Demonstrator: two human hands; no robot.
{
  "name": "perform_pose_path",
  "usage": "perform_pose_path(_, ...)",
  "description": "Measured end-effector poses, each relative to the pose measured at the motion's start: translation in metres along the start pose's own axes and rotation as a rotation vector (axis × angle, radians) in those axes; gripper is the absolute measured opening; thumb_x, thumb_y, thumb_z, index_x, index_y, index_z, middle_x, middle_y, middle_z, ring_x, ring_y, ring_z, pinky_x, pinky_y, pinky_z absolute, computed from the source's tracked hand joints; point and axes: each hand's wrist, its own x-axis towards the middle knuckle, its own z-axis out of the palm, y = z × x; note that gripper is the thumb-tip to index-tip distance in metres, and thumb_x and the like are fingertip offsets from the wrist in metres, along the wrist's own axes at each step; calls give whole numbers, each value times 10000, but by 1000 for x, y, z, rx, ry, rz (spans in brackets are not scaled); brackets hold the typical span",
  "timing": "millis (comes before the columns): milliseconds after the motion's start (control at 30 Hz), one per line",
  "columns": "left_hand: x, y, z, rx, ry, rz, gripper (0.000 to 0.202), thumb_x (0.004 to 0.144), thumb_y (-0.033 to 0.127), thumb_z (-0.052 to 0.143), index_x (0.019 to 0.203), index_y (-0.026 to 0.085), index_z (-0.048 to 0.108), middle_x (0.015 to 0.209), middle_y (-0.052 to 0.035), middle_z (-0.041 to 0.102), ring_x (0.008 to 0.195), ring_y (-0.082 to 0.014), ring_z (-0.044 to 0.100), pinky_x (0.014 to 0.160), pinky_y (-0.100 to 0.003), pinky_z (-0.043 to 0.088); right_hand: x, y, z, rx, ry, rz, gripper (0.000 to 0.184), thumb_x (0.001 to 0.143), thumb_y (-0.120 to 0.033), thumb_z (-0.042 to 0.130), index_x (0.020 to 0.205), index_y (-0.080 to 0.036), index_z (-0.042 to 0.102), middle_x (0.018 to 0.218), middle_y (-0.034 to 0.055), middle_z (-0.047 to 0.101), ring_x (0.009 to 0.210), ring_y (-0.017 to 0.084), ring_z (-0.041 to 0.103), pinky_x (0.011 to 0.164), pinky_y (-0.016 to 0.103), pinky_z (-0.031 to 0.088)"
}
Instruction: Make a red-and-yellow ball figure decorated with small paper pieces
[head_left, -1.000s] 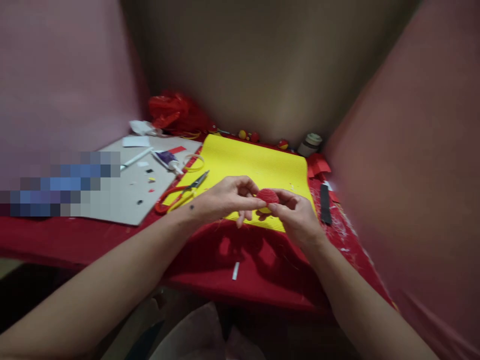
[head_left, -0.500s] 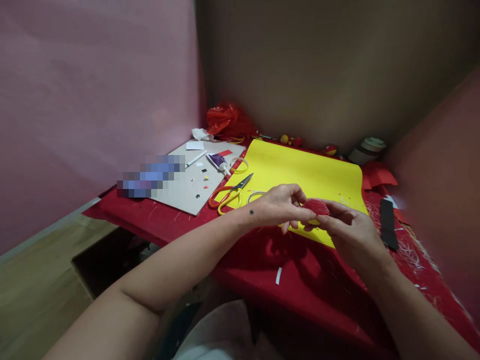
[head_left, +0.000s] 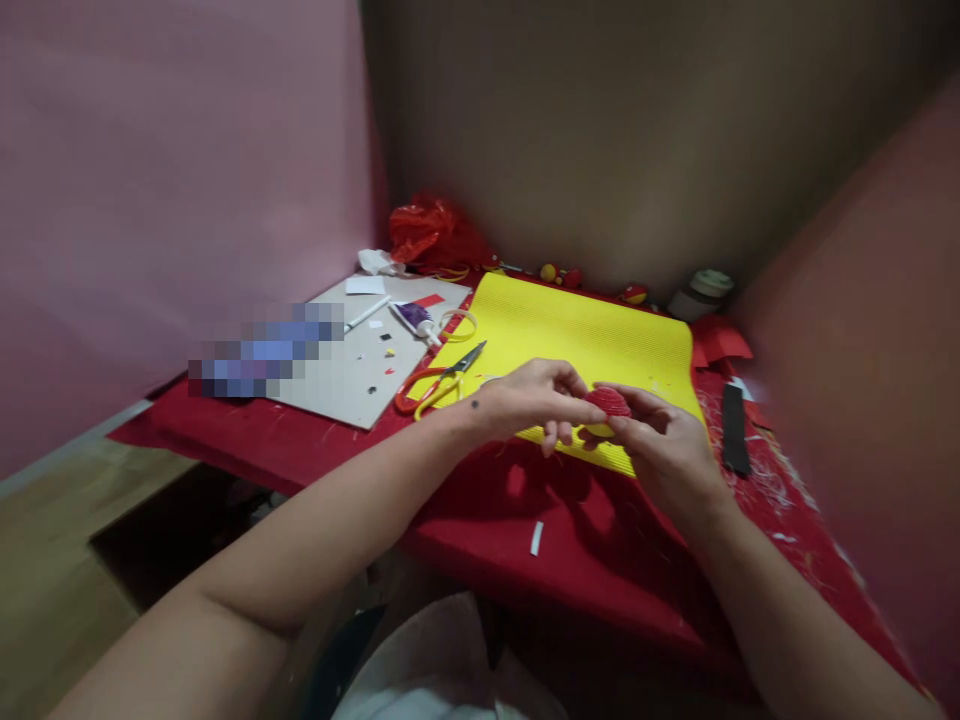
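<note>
A small red ribbed dome with a yellow underside (head_left: 607,403) is held between both hands above the near edge of a yellow corrugated sheet (head_left: 585,335). My left hand (head_left: 525,400) pinches it from the left with fingertips closed on it. Cupping it from the right and below, my right hand (head_left: 667,450) has its fingers curled round the piece. Both forearms reach in over the red tablecloth (head_left: 525,500).
Orange-handled scissors (head_left: 439,380) lie left of the hands. A grey board (head_left: 352,360) carries a glue tube (head_left: 416,320), a white stick and paper scraps. A red plastic bag (head_left: 431,235), small balls, a jar (head_left: 701,290) and a black strip (head_left: 733,425) line the edges. Walls close in.
The view has swung left and back a little; the hands stay together on the red dome, with only small finger movement.
</note>
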Motion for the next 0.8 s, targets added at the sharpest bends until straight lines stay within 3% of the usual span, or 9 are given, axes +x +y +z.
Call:
perform_pose_path(267,-1,7,-3,-76,33,-51,170,771,195,689,851,133,553,534,14,595,426,-112,576,381,-203,461,3,-5,6,159,-15,16,363,598,-262,807,928,-177,680,834,41,711,622,182,669,589,361,569)
perform_pose_path(633,1,9,0,-27,88,-57,235,714,219,752,832,137,566,524,18,593,424,-115,570,379,-214,473,4,-4,5,120,-36,4,386,624,-271,792,968,-184,640,846,33,696,632,166,666,598,352,578)
perform_pose_path(800,2,10,2,59,91,-46,184,758,203,700,852,136,557,534,10,609,427,-104,566,402,-198,460,1,-6,7,84,-6,-19,395,619,-269,784,969,-187,620,850,20,685,635,156,659,604,342,586)
